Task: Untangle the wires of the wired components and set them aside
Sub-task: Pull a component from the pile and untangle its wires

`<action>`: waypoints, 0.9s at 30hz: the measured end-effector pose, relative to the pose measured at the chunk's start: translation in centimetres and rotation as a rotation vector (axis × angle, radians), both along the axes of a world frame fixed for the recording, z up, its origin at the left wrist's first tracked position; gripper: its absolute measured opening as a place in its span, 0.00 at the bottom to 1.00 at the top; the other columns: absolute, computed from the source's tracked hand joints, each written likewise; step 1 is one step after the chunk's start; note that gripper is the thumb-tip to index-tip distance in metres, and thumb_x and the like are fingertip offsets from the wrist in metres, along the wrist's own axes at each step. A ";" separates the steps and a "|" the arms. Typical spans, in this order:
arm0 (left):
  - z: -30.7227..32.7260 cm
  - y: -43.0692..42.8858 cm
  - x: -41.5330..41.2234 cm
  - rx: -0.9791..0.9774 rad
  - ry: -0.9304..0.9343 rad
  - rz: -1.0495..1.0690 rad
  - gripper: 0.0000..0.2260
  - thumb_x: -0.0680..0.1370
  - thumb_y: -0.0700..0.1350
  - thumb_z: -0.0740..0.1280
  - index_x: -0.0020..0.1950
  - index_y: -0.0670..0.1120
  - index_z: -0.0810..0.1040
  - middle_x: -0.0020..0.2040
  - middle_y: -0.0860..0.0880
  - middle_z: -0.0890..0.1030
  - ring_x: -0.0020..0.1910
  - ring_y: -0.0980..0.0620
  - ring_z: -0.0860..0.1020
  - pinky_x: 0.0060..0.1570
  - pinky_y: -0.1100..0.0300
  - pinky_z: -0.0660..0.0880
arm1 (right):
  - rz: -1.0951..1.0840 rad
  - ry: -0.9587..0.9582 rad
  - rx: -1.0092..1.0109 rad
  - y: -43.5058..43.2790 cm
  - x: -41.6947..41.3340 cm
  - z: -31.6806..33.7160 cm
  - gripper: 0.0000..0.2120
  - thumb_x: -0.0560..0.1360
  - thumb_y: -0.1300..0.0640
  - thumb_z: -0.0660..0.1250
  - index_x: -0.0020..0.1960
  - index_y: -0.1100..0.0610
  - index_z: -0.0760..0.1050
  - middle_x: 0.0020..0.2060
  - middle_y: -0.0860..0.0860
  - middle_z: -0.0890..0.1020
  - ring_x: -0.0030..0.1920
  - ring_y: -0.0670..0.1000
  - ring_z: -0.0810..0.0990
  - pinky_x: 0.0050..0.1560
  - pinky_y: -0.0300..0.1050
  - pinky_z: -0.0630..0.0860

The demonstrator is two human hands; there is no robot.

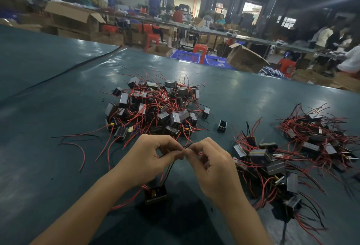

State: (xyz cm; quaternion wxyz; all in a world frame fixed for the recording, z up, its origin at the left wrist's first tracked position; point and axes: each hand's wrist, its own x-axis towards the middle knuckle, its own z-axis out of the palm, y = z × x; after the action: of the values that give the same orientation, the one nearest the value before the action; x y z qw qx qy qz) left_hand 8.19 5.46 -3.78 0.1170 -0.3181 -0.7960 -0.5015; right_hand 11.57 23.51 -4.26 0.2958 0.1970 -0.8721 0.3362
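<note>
Head view: left hand (153, 159) and right hand (212, 165) both pinch the wires (186, 146) at centre. Component (155, 194) hangs at 6 o'clock below them, leads running vertical, nearer the left hand. Untangled pile (265, 163) lies at 3 o'clock.

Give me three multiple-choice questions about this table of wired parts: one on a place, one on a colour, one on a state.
1. The lone component stands: A) between the central pile and the right pile; B) left of the central pile; C) on a cardboard box.
2. Most wires are: A) blue; B) red; C) white.
3. The left hand and right hand: A) lie flat; B) grip boxes; C) pinch wires together.
Answers: A, a pile lies on either side; B, red strands dominate; C, fingertips meet on wires.
</note>
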 end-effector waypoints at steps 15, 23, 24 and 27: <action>-0.3 0.0 0.2 -0.339 0.515 0.104 0.11 0.77 0.51 0.65 0.44 0.48 0.84 0.40 0.57 0.84 0.36 0.59 0.78 0.36 0.61 0.70 | -0.054 -0.816 -0.751 -2.0 -0.4 -0.8 0.16 0.80 0.50 0.64 0.36 0.58 0.72 0.31 0.56 0.66 0.27 0.50 0.63 0.28 0.42 0.58; -0.2 -0.2 0.0 -0.038 0.164 0.086 0.02 0.74 0.43 0.73 0.45 0.48 0.84 0.38 0.59 0.83 0.38 0.59 0.81 0.42 0.56 0.78 | -0.037 -0.004 -0.074 -0.3 -0.2 -0.5 0.03 0.77 0.58 0.70 0.47 0.56 0.81 0.39 0.44 0.78 0.33 0.44 0.76 0.31 0.42 0.74; -0.2 -0.1 -0.1 -0.024 0.143 0.079 0.03 0.74 0.41 0.73 0.45 0.48 0.84 0.38 0.58 0.83 0.39 0.58 0.81 0.41 0.58 0.78 | -0.031 0.032 -0.029 -0.1 -0.1 -0.5 0.04 0.77 0.57 0.70 0.50 0.57 0.81 0.41 0.44 0.78 0.32 0.44 0.75 0.30 0.43 0.74; -0.2 -0.1 -0.1 -0.016 0.102 0.064 0.06 0.73 0.37 0.74 0.46 0.48 0.84 0.38 0.57 0.83 0.39 0.58 0.81 0.41 0.62 0.78 | -0.011 0.107 0.019 0.1 0.0 -0.3 0.05 0.77 0.57 0.70 0.51 0.57 0.81 0.43 0.45 0.78 0.32 0.43 0.75 0.30 0.42 0.74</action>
State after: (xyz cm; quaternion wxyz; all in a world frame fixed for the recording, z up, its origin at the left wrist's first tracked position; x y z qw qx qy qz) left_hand 8.05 5.35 -3.95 0.1707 -0.3184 -0.8029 -0.4741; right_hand 11.54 23.59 -4.59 0.3420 0.2128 -0.8593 0.3152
